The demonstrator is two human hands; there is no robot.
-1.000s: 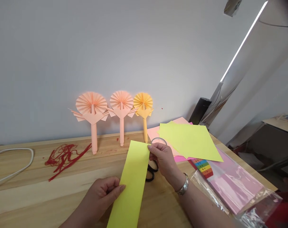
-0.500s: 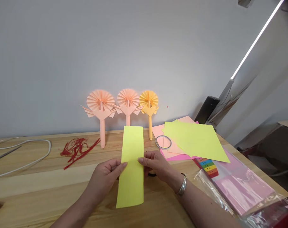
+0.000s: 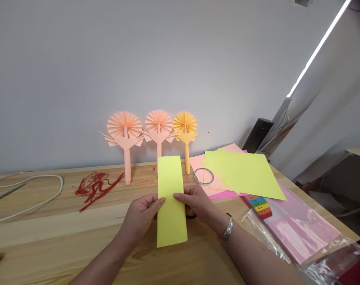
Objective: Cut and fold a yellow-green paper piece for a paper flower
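Observation:
Between my two hands a long strip of yellow-green paper (image 3: 171, 178) stands nearly upright above the table. My left hand (image 3: 143, 213) pinches its left edge, thumb in front and fingers behind. On the opposite edge my right hand (image 3: 194, 201) grips the same way, with a bracelet (image 3: 228, 227) on that wrist. Part of a dark ring-shaped object (image 3: 192, 216) shows beneath my right hand, mostly hidden. Behind the strip, a pink paper figure with a pleated round fan (image 3: 159, 126) leans on the wall, its lower stem covered by the strip.
Another pink paper figure (image 3: 125, 138) and a yellow one (image 3: 186, 136) lean alongside. Red threads (image 3: 97, 188) and a white cable (image 3: 57, 194) lie left. A roll of tape (image 3: 203, 176), yellow-green sheets (image 3: 242, 170), a plastic-wrapped pink paper pack (image 3: 304, 233) and a black cylinder (image 3: 258, 135) are right.
The paper strip has shifted slightly right and tilted the other way, its lower end now higher. My left hand has moved right with it. Both hands keep their hold.

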